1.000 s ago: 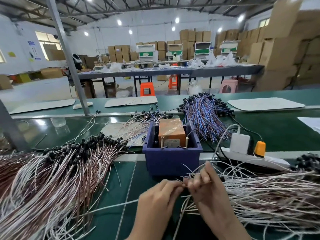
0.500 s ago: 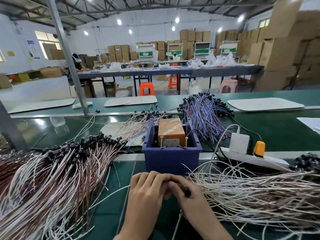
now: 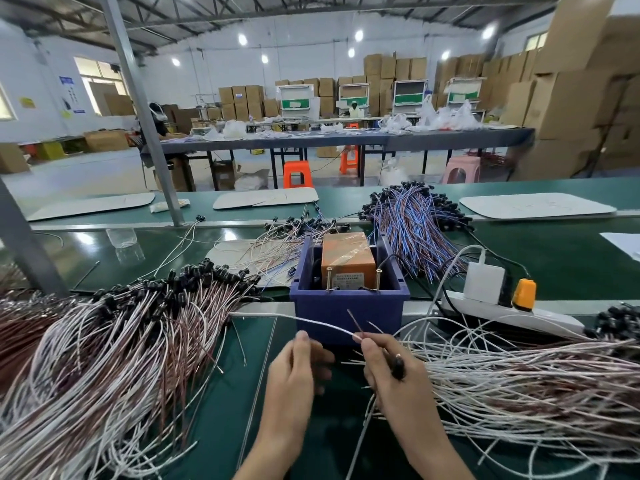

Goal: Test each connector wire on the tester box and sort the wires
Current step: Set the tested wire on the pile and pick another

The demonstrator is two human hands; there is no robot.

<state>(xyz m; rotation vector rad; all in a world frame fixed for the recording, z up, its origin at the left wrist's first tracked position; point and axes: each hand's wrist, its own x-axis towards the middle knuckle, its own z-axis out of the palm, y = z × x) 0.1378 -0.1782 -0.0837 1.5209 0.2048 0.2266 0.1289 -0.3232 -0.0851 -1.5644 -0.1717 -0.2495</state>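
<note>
Green bench: my right fingers pinch a wire, ends aimed at twelve o'clock's tester box; left fingers loose.

Factory floor, stacked cartons, wire bundles

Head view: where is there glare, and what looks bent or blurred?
Head view: ceiling lamps glare on the glossy belt at left; the wide lens tilts the steel post; the left hand looks motion-blurred; the right hand, pinching a wire, is sharper.
</note>
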